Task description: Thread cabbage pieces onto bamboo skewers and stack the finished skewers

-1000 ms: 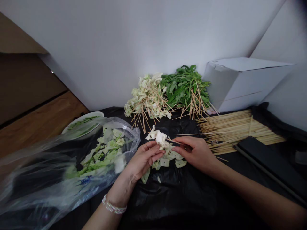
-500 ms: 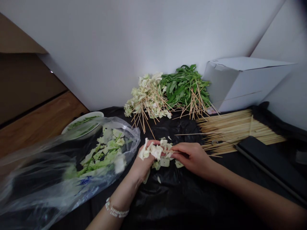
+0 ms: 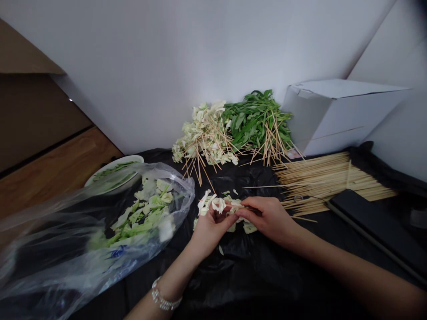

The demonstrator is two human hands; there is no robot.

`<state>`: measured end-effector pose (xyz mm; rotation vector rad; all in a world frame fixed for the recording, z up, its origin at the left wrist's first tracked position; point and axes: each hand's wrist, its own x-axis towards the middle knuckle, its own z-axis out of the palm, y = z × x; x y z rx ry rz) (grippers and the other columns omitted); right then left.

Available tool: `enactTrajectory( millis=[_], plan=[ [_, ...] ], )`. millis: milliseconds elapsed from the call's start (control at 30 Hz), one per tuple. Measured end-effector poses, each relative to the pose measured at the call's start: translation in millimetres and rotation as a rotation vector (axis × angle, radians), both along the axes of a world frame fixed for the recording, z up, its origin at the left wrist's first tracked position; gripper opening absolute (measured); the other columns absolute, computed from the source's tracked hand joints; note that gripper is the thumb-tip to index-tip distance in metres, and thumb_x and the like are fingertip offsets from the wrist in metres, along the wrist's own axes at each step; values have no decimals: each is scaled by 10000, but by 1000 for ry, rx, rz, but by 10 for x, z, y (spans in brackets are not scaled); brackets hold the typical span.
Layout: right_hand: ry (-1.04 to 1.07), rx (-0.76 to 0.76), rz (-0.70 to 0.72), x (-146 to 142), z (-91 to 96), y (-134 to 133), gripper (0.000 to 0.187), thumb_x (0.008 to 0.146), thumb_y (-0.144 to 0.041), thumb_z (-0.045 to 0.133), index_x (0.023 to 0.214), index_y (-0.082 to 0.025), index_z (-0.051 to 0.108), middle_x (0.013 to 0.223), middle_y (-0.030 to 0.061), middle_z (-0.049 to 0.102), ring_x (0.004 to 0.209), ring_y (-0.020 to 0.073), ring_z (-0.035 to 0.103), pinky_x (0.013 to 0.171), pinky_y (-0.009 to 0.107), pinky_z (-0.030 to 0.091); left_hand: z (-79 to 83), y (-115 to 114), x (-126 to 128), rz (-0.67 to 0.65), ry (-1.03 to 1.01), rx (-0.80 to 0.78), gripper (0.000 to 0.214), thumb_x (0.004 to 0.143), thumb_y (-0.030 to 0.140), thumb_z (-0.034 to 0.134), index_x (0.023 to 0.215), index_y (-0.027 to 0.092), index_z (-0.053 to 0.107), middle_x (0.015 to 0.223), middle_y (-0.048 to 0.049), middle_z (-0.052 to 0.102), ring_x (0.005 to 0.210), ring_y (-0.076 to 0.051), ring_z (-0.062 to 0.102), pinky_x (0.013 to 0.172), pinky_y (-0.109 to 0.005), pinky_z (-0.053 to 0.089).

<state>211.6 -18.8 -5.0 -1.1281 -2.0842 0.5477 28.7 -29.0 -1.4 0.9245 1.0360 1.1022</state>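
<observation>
Between my hands is a thin wooden skewer [image 3: 236, 205] with pale cabbage leaves [image 3: 218, 204] threaded on its left end. My left hand [image 3: 210, 229] is closed around the cabbage leaves, its thumb pointing right along the skewer. Pinching the skewer's right part is my right hand [image 3: 268, 218], the two hands' fingers nearly touching. Loose cabbage pieces [image 3: 249, 227] lie on the black plastic sheet [image 3: 227, 284] beneath and behind my fingers. A beaded bracelet [image 3: 164, 297] circles my left wrist.
A clear plastic bag [image 3: 180, 195] of cut cabbage lies left, before a white plate [image 3: 88, 181] of greens. Skewered cabbage [image 3: 200, 124] and skewered leafy greens [image 3: 248, 118] are heaped by the wall. Bare skewers [image 3: 316, 178], a dark phone-like slab [image 3: 370, 226] and a white box [image 3: 353, 115] stand right.
My left hand has turned and moved slightly right, its thumb now over the skewer near my right fingers. The cabbage leaves sit closer together in its grip. My right hand is nearly unmoved.
</observation>
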Motion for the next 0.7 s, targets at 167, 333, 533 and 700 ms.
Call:
enactTrajectory(
  millis=[167, 333, 533, 700],
  plan=[
    [116, 39, -50, 12, 86, -6, 227, 961, -330, 499, 1017, -200, 677, 901, 25, 734, 755, 137, 662, 696, 256, 472, 40, 71, -100, 96, -90, -108, 349, 613, 199, 869, 906, 133, 692, 861, -47, 753, 743, -148, 705, 725, -243, 570],
    [162, 141, -79, 45, 128, 11, 177, 922, -246, 534, 1011, -197, 680, 939, 45, 738, 818, 158, 680, 736, 272, 508, 69, 213, -261, 239, -240, -131, 292, 646, 112, 833, 866, 143, 643, 848, -32, 746, 765, -117, 709, 733, -194, 565],
    [124, 122, 8, 51, 87, 27, 226, 950, -243, 482, 1000, -221, 702, 964, 46, 742, 854, 168, 690, 758, 297, 533, 113, 288, -380, 412, -272, -26, 299, 605, 166, 859, 780, 166, 617, 795, 39, 708, 716, -80, 672, 775, -226, 557],
    [54, 80, 36, 51, 12, 48, 268, 955, -249, 457, 1029, -235, 714, 1004, 52, 746, 886, 178, 696, 792, 317, 542, 148, 279, -370, 448, -224, 20, 328, 560, 209, 885, 789, 171, 653, 748, 63, 676, 653, -48, 625, 710, -188, 528]
  ],
)
